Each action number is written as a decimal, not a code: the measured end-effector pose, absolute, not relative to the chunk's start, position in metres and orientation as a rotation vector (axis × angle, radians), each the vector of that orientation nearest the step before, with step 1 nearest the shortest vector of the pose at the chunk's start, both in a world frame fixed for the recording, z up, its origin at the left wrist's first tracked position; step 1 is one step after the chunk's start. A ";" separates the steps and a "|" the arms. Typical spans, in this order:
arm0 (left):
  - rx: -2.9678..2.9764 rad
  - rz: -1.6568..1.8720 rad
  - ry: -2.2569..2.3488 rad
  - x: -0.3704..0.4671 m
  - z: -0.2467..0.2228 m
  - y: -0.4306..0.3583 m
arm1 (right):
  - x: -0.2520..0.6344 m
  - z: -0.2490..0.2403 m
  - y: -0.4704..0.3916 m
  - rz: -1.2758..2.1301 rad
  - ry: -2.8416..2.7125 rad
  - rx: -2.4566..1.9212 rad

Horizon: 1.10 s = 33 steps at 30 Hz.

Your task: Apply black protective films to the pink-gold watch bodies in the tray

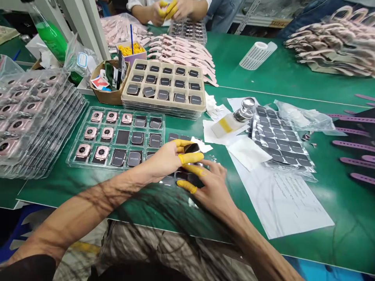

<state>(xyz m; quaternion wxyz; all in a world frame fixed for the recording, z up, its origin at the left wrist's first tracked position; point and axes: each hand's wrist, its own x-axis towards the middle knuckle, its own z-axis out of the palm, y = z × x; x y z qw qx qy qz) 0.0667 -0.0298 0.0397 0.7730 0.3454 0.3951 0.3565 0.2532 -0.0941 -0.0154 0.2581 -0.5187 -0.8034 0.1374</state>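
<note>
My left hand (pixel 170 158), with yellow finger cots, pinches a watch body whose dark glossy screen (pixel 191 148) faces up. Just below and to the right, my right hand (pixel 212 181) reaches over a sheet of dark square film stickers (pixel 168 180). Its thumb and forefinger, also in yellow cots, are apart; whether a fingertip touches the sheet I cannot tell. Left of my hands lies a clear plastic tray (pixel 72 160). In it, pink watch bodies (pixel 102 152) lie back up on the left, and black-filmed watches (pixel 134 158) fill most other pockets.
A beige tray (pixel 164 105) of black-covered watches stands behind. Stacked clear trays (pixel 55 128) rise at left. To the right are a pump bottle (pixel 230 124), film sheets (pixel 281 136) and printed paper (pixel 293 207). Across the table, a co-worker's hands (pixel 172 9) are busy above another tray.
</note>
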 end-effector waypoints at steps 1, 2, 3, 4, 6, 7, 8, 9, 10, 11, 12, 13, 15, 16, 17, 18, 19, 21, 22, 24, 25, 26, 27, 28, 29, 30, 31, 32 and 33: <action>0.718 0.757 0.859 0.070 0.039 -0.030 | 0.250 -0.019 -0.095 0.339 -2.145 -1.450; 0.695 0.751 0.861 0.072 0.039 -0.030 | 0.248 -0.022 -0.094 0.309 -2.101 -1.489; 0.679 0.756 0.863 0.073 0.039 -0.029 | 0.247 -0.025 -0.092 0.291 -2.064 -1.509; 0.666 0.770 0.867 0.072 0.039 -0.029 | 0.247 -0.026 -0.089 0.283 -2.043 -1.507; 0.658 0.798 0.890 0.070 0.040 -0.027 | 0.249 -0.026 -0.085 0.274 -2.036 -1.447; 0.660 0.808 0.908 0.069 0.041 -0.027 | 0.250 -0.024 -0.084 0.265 -2.043 -1.403; 0.661 0.815 0.927 0.067 0.041 -0.026 | 0.250 -0.023 -0.084 0.252 -2.052 -1.359; 0.661 0.818 0.945 0.066 0.042 -0.025 | 0.251 -0.022 -0.085 0.235 -2.063 -1.318; 0.662 0.814 0.956 0.065 0.042 -0.024 | 0.251 -0.021 -0.086 0.214 -2.076 -1.285; 0.663 0.809 0.959 0.065 0.041 -0.024 | 0.251 -0.022 -0.086 0.194 -2.086 -1.262; 0.663 0.805 0.960 0.064 0.041 -0.024 | 0.250 -0.023 -0.087 0.179 -2.086 -1.252; 0.666 0.803 0.959 0.064 0.041 -0.024 | 0.249 -0.024 -0.086 0.171 -2.078 -1.255; 0.678 0.795 0.956 0.064 0.040 -0.024 | 0.247 -0.026 -0.085 0.180 -2.048 -1.279; 0.682 0.794 0.956 0.064 0.039 -0.023 | 0.246 -0.025 -0.085 0.191 -2.033 -1.292; 0.684 0.794 0.961 0.064 0.039 -0.023 | 0.246 -0.021 -0.086 0.200 -2.020 -1.298; 0.686 0.795 0.965 0.064 0.038 -0.023 | 0.246 -0.015 -0.087 0.203 -2.012 -1.293; 0.688 0.799 0.969 0.064 0.037 -0.023 | 0.248 -0.007 -0.089 0.220 -2.009 -1.273; 0.699 0.818 0.967 0.064 0.034 -0.023 | 0.253 0.016 -0.094 0.402 -1.977 -1.143; 0.717 0.834 0.960 0.063 0.032 -0.023 | 0.256 0.028 -0.095 0.578 -1.920 -1.037; 0.801 0.861 0.959 0.061 0.027 -0.025 | 0.259 0.047 -0.090 0.948 -1.694 -0.848; 0.883 0.854 0.976 0.059 0.025 -0.027 | 0.260 0.052 -0.084 1.062 -1.557 -0.832; 0.989 0.837 1.007 0.057 0.023 -0.028 | 0.258 0.054 -0.076 1.111 -1.428 -0.882; 1.104 0.817 1.051 0.055 0.021 -0.030 | 0.256 0.051 -0.067 1.121 -1.313 -0.984; 1.214 0.801 1.101 0.052 0.021 -0.032 | 0.253 0.046 -0.057 1.128 -1.212 -1.099; 1.310 0.793 1.151 0.050 0.021 -0.033 | 0.248 0.039 -0.049 1.165 -1.128 -1.195; 1.384 0.791 1.195 0.048 0.021 -0.033 | 0.244 0.031 -0.042 1.230 -1.065 -1.260; 1.437 0.793 1.231 0.046 0.023 -0.034 | 0.240 0.024 -0.037 1.309 -1.019 -1.291; 1.480 0.779 1.258 0.045 0.024 -0.034 | 0.236 0.018 -0.035 1.382 -0.991 -1.300; 1.519 0.753 1.277 0.045 0.024 -0.033 | 0.232 0.013 -0.035 1.432 -0.975 -1.302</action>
